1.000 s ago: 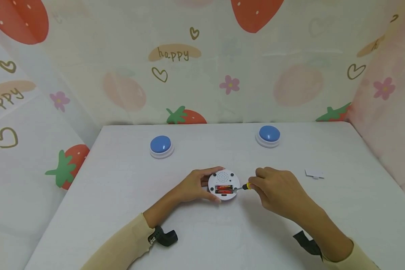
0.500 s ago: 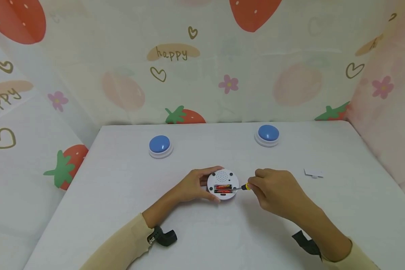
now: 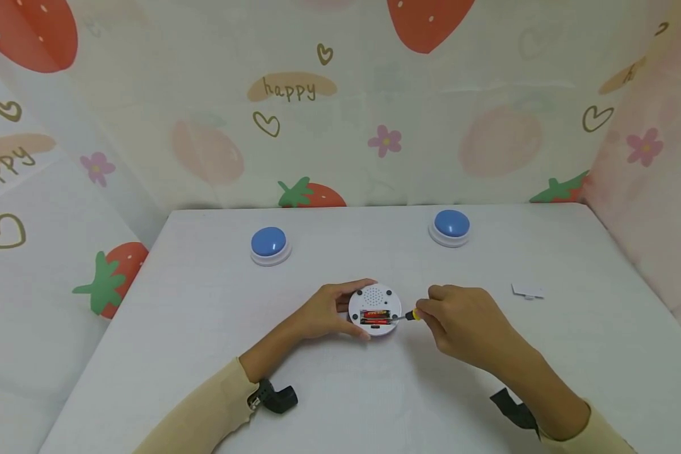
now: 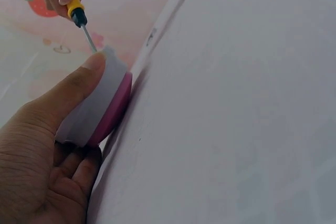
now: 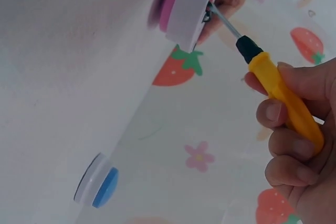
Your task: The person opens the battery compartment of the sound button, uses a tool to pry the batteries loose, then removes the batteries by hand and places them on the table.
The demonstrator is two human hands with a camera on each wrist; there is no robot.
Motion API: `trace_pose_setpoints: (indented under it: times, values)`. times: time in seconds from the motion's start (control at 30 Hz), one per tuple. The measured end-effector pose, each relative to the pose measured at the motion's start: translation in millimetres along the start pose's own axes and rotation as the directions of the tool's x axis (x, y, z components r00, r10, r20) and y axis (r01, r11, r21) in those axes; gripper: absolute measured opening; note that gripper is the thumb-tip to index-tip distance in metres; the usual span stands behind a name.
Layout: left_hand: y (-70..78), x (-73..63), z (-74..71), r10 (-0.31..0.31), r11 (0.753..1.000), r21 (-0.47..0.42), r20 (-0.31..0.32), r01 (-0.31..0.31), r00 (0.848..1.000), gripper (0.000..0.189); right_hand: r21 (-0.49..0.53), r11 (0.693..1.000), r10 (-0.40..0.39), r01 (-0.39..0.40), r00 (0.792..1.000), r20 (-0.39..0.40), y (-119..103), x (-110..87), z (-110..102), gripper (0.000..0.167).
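Note:
My left hand (image 3: 329, 313) grips a round white push button (image 3: 372, 296) from its left side, thumb at the near edge and fingers round the far side. It lies upside down, its pink dome (image 4: 116, 109) facing the table in the left wrist view. In its uncovered battery compartment sit two red-and-black batteries (image 3: 376, 317), side by side. My right hand (image 3: 468, 320) holds a screwdriver (image 5: 283, 95) by its yellow handle, fingers curled round it. The metal shaft (image 5: 226, 23) reaches in from the right, its tip at the compartment's right end.
Two blue-topped push buttons (image 3: 269, 243) (image 3: 451, 225) stand at the back left and back right of the white table (image 3: 340, 403). A small white battery cover (image 3: 527, 291) lies to the right, beyond my right hand. A printed cloth backdrop (image 3: 318, 145) rises behind the table.
Hardly anything differs. Both hands keep their hold on the push button and the screwdriver, and the tip stays at the compartment's right end. The head view has shifted very slightly.

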State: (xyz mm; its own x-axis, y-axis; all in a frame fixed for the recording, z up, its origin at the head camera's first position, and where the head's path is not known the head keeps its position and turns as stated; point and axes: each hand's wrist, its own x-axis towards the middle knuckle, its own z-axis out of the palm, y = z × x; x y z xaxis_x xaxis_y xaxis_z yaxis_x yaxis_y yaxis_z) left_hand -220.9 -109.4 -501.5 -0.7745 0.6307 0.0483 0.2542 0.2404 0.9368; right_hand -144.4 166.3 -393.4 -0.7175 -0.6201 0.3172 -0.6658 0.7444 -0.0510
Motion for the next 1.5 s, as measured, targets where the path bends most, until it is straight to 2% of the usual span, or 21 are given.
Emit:
trace_pose_setpoints:
  times: [0.23, 0.5, 0.73, 1.07, 1.2, 1.4, 1.5]
  values:
    - [1.8, 0.0, 0.9, 0.009, 1.0, 0.009, -0.003, -0.009, 1.0, 0.096, -0.051, 0.999, 0.014, -0.01, 0.997, 0.07, -3.5, 0.1, -3.1, 0.016]
    - [3.2, 1.0, 2.9, 0.013, 1.0, 0.028, 0.003, -0.013, 1.0, 0.096, -0.091, 0.996, 0.009, -0.001, 0.996, 0.087, -4.2, -0.2, -5.4, 0.016]
    - [2.7, 1.3, 2.7, 0.009, 1.0, 0.02, -0.001, -0.009, 1.0, 0.095, -0.122, 0.99, -0.049, 0.066, 0.99, 0.136, -6.6, 9.3, -8.7, 0.008]
    - [4.8, 2.5, 2.4, 0.024, 0.999, 0.023, 0.006, -0.024, 1.0, 0.094, -0.123, 0.99, -0.05, 0.075, 0.979, 0.199, -8.7, 21.7, -11.4, 0.008]
    - [8.1, 1.5, 2.4, 0.025, 1.0, 0.019, 0.002, -0.025, 1.0, 0.094, -0.137, 0.986, -0.063, 0.097, 0.969, 0.238, -13.3, 27.1, -13.5, 0.009]
    - [3.3, 0.6, 0.2, 0.035, 0.999, 0.001, 0.001, -0.035, 0.999, 0.096, -0.197, 0.972, -0.052, 0.125, 0.939, 0.339, -22.9, 37.5, -19.3, 0.01]
    - [3.1, -0.3, 0.8, 0.033, 0.999, -0.006, -0.003, -0.033, 0.999, 0.095, -0.193, 0.975, -0.04, 0.11, 0.94, 0.338, -21.7, 38.0, -17.2, 0.011]
